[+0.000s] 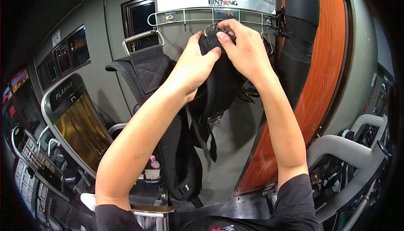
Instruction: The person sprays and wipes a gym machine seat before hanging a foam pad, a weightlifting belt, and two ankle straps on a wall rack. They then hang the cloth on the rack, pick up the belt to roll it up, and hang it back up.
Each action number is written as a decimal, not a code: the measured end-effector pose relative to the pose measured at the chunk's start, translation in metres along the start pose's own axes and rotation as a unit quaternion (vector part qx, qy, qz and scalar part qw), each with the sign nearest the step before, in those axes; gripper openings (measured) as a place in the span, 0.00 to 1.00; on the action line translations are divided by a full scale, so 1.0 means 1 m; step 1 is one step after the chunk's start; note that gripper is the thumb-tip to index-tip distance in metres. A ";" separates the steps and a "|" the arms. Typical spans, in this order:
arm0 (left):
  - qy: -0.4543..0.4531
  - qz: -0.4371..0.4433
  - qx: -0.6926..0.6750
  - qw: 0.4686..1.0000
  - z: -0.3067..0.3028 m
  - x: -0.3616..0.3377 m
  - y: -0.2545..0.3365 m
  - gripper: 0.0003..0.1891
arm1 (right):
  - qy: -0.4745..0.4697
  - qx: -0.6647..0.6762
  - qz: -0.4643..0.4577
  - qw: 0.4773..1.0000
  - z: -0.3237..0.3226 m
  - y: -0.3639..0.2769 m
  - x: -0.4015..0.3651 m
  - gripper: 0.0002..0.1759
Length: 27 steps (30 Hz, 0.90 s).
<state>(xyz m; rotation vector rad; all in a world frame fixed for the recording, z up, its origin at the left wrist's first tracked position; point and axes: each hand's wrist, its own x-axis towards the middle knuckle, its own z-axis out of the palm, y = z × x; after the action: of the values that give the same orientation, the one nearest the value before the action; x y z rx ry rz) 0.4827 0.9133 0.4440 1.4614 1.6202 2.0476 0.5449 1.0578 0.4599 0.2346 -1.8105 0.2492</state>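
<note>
While both arms reach up and forward, the two hands meet high in the middle, near the top of a black padded strap [219, 84]. The left hand [201, 58] is closed on the strap, with its thumb on the front and its fingers round the side. The right hand [244, 46] is closed on the top of the same strap. Its thumb presses on the front, close to the left thumb, and its pointer finger curls over the top, just beside a metal ring [209, 30]. The tips of its other fingers are hidden, so I cannot tell what they touch.

The left arm slants up and in, with its elbow bent low. The right arm goes up more steeply and leans in, and its elbow is low too. The right wrist is bent so that the back of the hand shows.

The padded strap is just under a wire wall rack [170, 17], below a white BINTANG sign [223, 0]. It hangs down, and thin dark strap ends [212, 147] dangle below it. I cannot tell if the ring is on a hook. Beside it, a wide black mesh strap [146, 69] hangs from a metal loop [139, 36].
</note>
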 end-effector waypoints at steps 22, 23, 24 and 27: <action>-0.455 -0.083 0.273 0.843 -0.079 -0.219 0.015 0.33 | 0.046 0.166 0.162 0.972 -0.038 -0.061 -0.185 0.15; -0.433 -0.105 0.207 0.871 -0.091 -0.237 0.003 0.33 | 0.054 0.212 0.185 0.958 -0.035 -0.068 -0.208 0.12; -0.397 -0.130 0.175 0.892 -0.101 -0.253 -0.008 0.32 | 0.050 0.246 0.147 0.957 -0.027 -0.074 -0.229 0.10; -0.235 -0.188 0.065 0.951 -0.121 -0.310 -0.046 0.28 | -0.106 0.434 0.129 0.885 -0.007 -0.101 -0.254 0.09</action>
<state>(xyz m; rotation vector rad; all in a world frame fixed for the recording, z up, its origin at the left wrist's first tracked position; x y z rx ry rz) 0.5322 0.6569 0.2325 1.4023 1.6820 1.2920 0.6431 0.9705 0.2198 0.6673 -1.8336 1.2742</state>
